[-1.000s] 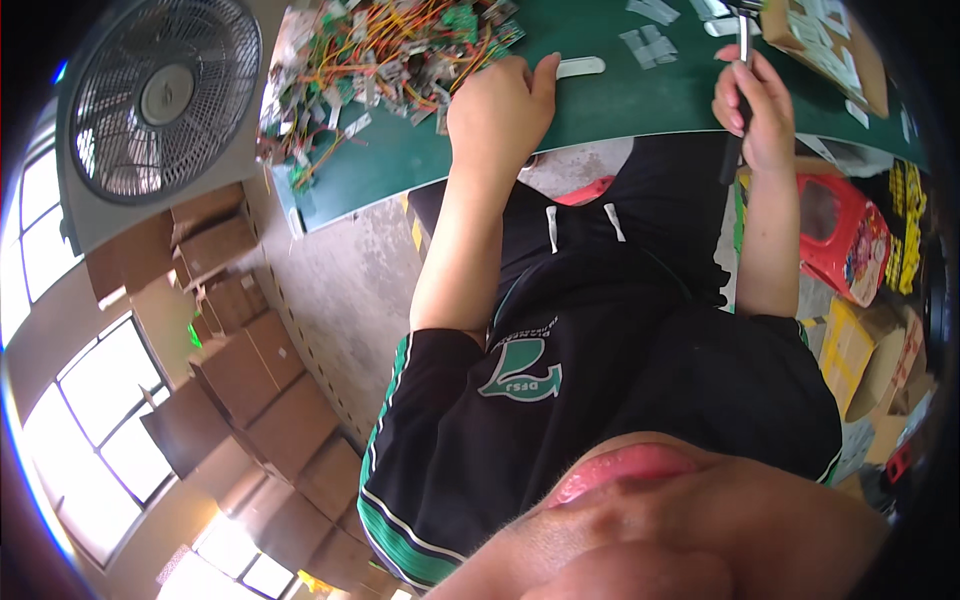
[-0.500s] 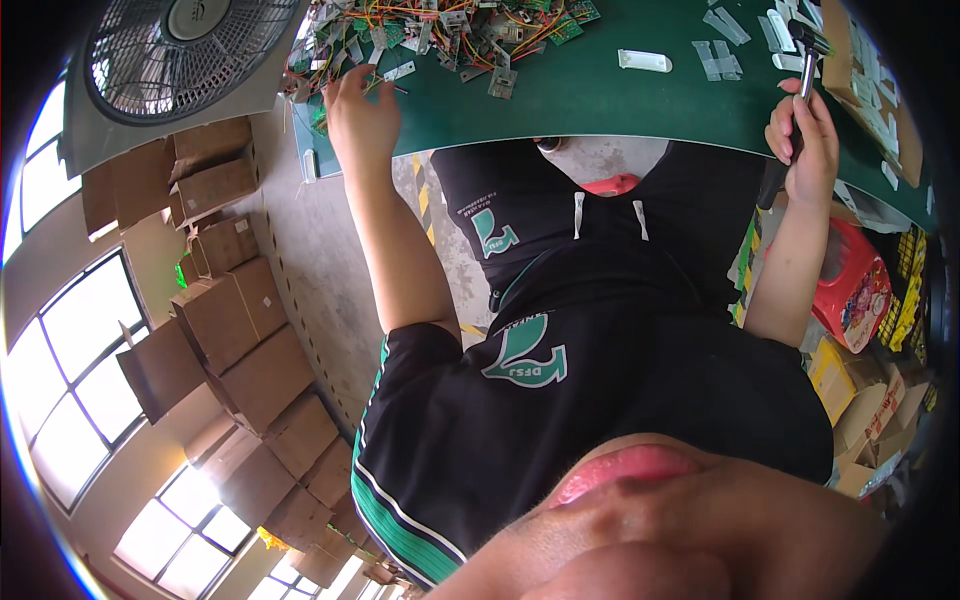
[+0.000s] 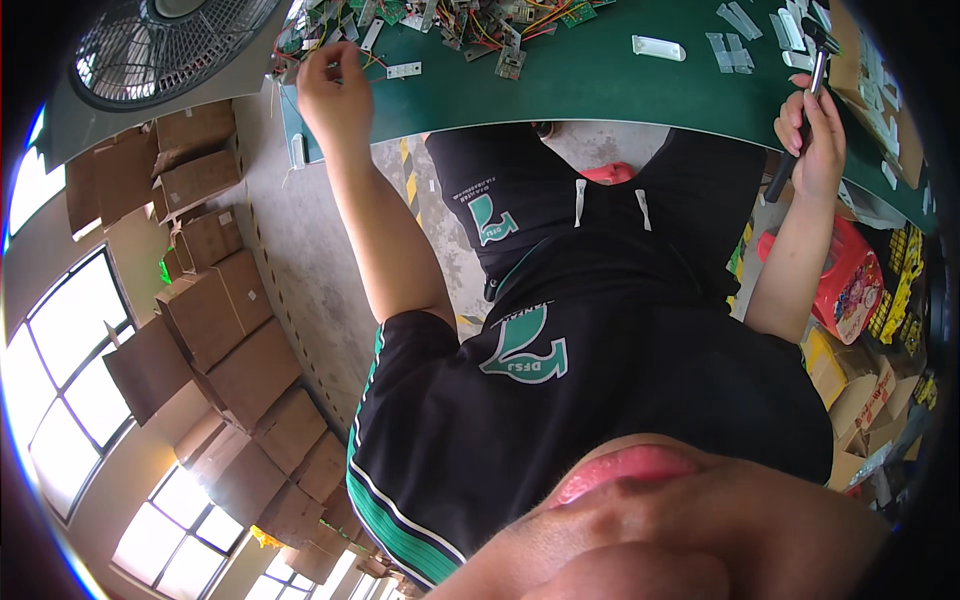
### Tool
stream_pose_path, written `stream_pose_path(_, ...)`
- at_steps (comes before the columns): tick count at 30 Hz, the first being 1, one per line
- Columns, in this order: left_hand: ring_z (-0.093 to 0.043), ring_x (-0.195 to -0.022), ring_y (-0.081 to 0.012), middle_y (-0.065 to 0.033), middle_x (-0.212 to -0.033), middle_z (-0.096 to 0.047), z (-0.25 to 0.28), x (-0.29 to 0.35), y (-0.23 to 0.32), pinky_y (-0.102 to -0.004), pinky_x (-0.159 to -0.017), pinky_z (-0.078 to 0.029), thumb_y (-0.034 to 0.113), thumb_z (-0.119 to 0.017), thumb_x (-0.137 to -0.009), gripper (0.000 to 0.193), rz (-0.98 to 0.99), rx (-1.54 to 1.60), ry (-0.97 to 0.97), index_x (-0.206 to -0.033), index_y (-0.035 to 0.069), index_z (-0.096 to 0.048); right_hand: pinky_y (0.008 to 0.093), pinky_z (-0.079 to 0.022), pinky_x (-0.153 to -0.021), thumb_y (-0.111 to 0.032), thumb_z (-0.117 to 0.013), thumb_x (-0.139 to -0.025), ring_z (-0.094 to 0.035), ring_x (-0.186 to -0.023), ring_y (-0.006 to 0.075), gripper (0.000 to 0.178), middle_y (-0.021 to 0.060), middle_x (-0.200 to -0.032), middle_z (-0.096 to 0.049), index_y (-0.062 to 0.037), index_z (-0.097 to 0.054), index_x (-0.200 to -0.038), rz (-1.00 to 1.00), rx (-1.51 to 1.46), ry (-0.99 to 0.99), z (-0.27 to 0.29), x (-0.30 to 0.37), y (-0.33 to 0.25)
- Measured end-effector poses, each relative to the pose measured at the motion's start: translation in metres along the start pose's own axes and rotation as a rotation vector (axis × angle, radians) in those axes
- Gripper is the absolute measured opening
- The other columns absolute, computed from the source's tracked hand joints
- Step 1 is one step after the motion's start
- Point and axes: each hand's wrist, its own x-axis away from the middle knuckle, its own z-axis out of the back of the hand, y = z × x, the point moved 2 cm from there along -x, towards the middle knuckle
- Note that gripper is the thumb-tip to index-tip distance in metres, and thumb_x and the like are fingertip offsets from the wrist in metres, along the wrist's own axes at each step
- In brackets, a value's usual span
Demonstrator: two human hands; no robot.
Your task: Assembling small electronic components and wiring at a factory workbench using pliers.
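My right hand (image 3: 815, 130) is wrapped round the handle of a small hammer (image 3: 819, 72). The hammer's dark head points away from me, and its black grip end sticks out below my palm. On the left, my left hand (image 3: 335, 95) is at the near edge of a heap of circuit boards with coloured wires (image 3: 490, 35). Its fingers are curled together at the wires; what they hold, if anything, is hidden. A small pale strip (image 3: 404, 70) lies just right of that hand. Apart from both hands, a white plastic casing (image 3: 658, 48) rests on the green table (image 3: 580, 95).
Clear plastic pieces (image 3: 730, 52) and white casings (image 3: 790, 35) lie toward the right. Beside the hammer stands a cardboard box (image 3: 890, 110) of white parts. A fan (image 3: 165, 55) is at the far left. Stacked cartons (image 3: 225, 310) and a red container (image 3: 848, 285) flank me.
My left hand has shifted left and slightly away from me, its fingers more curled. My right hand still grips the hammer. The whole view has moved a little.
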Motion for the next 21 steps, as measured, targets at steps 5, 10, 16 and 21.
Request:
stream_pose_path(5,-0.07,-0.075,-0.0145,-0.0061,-0.085,-0.075,0.028,-0.011,-0.021,-0.0323,-0.067,-0.054,0.012,-0.066,-0.092,0.016,0.121,0.023,-0.06,-0.104,0.004,-0.073,0.0215,-0.03,-0.052,-0.014,-0.046,-0.109,-0.039,-0.059,0.006,0.032,0.0026,-0.081,-0.048,0.0086,-0.055,-0.13,0.019,-0.012,-0.017,0.005,0.0,0.0)
stream_pose_path(10,-0.069,-0.07,-0.0184,-0.0092,-0.093,-0.076,0.029,0.011,-0.006,-0.0329,-0.064,-0.053,0.014,-0.071,-0.09,0.02,0.079,-0.113,-0.307,-0.11,0.008,-0.075,0.0214,-0.03,-0.052,-0.013,-0.046,-0.109,-0.039,-0.059,0.006,0.032,0.0026,-0.081,-0.048,0.0086,-0.054,-0.131,0.02,-0.022,-0.031,0.007,-0.001,0.001)
stream_pose_path(16,-0.066,-0.092,-0.0283,-0.0113,-0.097,-0.069,-0.004,0.035,0.011,-0.0399,-0.08,-0.052,0.021,-0.085,-0.081,0.032,-0.066,-0.18,-0.345,-0.105,0.004,-0.073,0.0206,-0.03,-0.054,-0.013,-0.042,-0.11,-0.038,-0.061,0.0051,0.034,0.0015,-0.083,-0.047,0.0085,-0.052,-0.134,-0.003,-0.004,-0.036,0.009,-0.002,0.0)
stream_pose_path(21,-0.056,-0.067,-0.0177,-0.0063,-0.093,-0.068,-0.01,0.041,0.013,-0.0329,-0.067,-0.049,0.023,-0.083,-0.083,0.027,-0.082,-0.145,-0.338,-0.1,0.005,-0.074,0.0213,-0.03,-0.052,-0.012,-0.045,-0.109,-0.039,-0.059,0.0062,0.032,0.0028,-0.081,-0.048,0.0095,-0.054,-0.131,0.015,-0.001,-0.006,0.005,-0.003,-0.002)
